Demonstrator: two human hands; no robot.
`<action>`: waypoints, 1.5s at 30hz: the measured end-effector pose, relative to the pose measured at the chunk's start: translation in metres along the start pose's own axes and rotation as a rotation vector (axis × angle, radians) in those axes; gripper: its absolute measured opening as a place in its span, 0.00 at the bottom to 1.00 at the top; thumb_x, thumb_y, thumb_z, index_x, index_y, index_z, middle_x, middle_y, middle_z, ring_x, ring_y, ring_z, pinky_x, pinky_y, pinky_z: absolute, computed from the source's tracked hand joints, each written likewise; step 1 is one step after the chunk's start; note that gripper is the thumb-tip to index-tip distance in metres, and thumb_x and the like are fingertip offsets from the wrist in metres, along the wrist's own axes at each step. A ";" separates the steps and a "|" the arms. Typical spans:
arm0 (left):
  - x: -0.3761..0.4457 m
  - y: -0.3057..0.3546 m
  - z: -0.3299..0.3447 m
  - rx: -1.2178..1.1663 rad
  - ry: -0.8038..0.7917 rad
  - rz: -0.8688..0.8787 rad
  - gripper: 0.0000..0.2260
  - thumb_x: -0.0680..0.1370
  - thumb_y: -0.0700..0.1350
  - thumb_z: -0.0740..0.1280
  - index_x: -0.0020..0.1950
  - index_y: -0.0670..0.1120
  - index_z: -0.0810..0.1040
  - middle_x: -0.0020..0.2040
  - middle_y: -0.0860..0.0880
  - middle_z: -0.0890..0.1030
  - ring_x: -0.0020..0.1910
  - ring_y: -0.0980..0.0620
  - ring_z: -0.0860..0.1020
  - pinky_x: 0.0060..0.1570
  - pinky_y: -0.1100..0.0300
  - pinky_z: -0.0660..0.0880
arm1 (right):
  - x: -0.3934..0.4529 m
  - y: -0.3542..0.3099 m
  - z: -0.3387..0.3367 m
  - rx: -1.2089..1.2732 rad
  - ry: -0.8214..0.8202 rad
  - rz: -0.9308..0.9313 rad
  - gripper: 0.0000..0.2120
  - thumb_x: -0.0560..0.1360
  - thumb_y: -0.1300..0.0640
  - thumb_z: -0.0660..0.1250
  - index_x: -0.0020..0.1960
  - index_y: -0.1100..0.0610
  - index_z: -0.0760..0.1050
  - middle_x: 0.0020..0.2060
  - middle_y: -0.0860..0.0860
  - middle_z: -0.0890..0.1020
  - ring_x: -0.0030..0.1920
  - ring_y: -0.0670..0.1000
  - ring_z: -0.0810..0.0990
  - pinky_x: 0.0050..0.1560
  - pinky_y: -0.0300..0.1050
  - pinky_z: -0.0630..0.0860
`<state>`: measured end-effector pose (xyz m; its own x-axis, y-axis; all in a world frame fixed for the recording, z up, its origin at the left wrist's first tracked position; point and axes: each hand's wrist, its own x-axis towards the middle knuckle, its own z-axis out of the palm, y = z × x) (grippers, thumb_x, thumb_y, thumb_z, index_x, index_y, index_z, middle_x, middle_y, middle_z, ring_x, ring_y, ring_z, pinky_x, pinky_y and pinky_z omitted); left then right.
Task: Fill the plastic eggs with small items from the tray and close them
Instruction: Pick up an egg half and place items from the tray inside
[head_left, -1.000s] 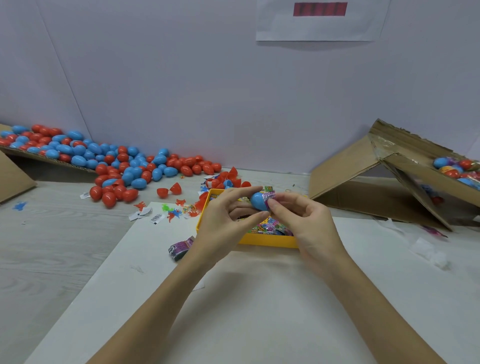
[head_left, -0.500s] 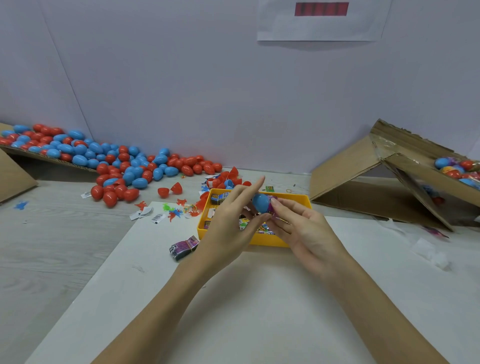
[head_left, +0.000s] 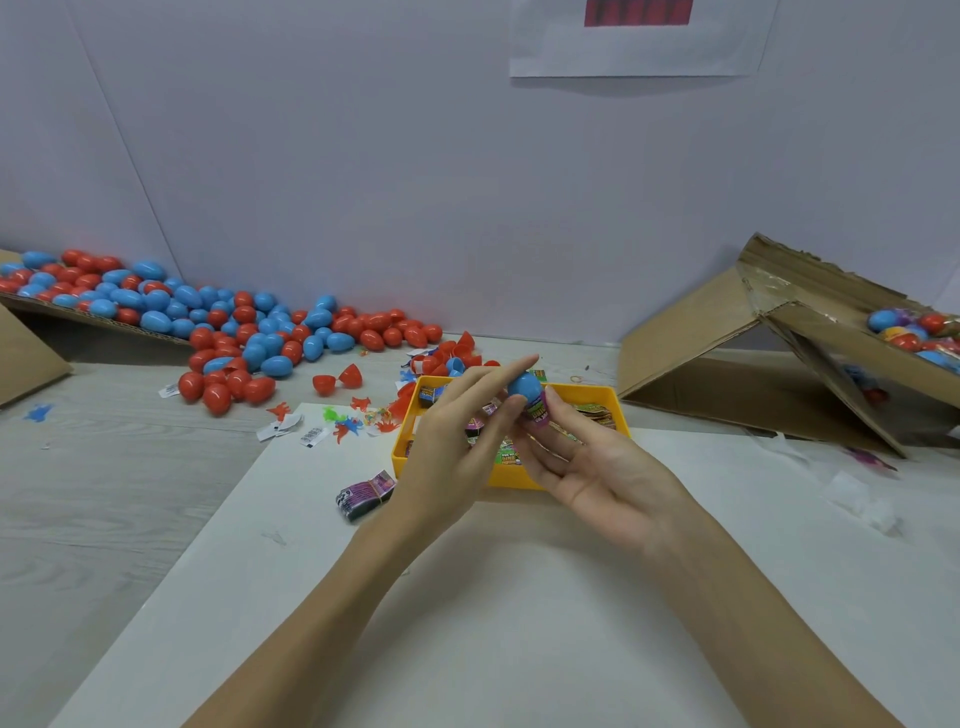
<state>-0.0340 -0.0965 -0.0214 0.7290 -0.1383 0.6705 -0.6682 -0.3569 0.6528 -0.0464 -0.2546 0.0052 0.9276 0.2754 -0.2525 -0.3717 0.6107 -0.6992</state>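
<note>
I am holding a blue egg half (head_left: 523, 387) up over the yellow tray (head_left: 621, 405), between my two hands. Its rounded tip is pointing up and to my left, away from me, so its long axis is tilting rather than standing upright. A small purple and green packet (head_left: 538, 413) is sticking out of its open lower end, toward my right palm.

My left hand (head_left: 457, 441) is pinching the blue half between the thumb and the long, nearly straight fingers. My right hand (head_left: 592, 467) is lying palm up under it, its thumb pressing the packet; I cannot tell whether its fingers are closing on the packet.

The tray is sitting at the far edge of a white board (head_left: 467, 597) on the grey surface (head_left: 104, 493), with more printed packets inside. A banded bundle of packets (head_left: 363, 493) is lying just beside the tray's left corner. A heap of red and blue eggs (head_left: 218, 327) is spreading along the wall to my left, and a tipped cardboard box (head_left: 779, 364) is resting to my right, with filled eggs (head_left: 914, 332) on its upper flap.
</note>
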 end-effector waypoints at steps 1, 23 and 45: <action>0.000 0.000 0.000 -0.021 -0.014 -0.007 0.17 0.84 0.43 0.63 0.73 0.49 0.75 0.64 0.54 0.79 0.64 0.54 0.76 0.58 0.62 0.76 | 0.000 0.000 0.001 -0.001 0.001 0.007 0.11 0.76 0.56 0.73 0.56 0.60 0.84 0.53 0.61 0.87 0.51 0.56 0.88 0.45 0.45 0.85; -0.008 -0.004 0.009 -0.057 0.122 -0.045 0.13 0.85 0.41 0.63 0.67 0.45 0.81 0.59 0.55 0.84 0.61 0.55 0.81 0.58 0.53 0.79 | 0.001 0.013 0.008 0.106 0.006 0.083 0.12 0.71 0.55 0.77 0.51 0.61 0.85 0.48 0.59 0.87 0.46 0.55 0.89 0.46 0.46 0.85; -0.010 -0.001 0.016 -0.103 0.172 -0.056 0.11 0.84 0.41 0.65 0.64 0.45 0.83 0.58 0.55 0.85 0.61 0.57 0.81 0.59 0.61 0.78 | -0.001 0.012 0.004 0.027 0.016 0.043 0.19 0.76 0.53 0.74 0.64 0.59 0.80 0.48 0.57 0.88 0.45 0.52 0.88 0.42 0.44 0.84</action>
<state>-0.0379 -0.1100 -0.0345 0.7351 0.0422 0.6767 -0.6453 -0.2623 0.7174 -0.0521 -0.2441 -0.0003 0.9110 0.2904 -0.2928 -0.4122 0.6183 -0.6692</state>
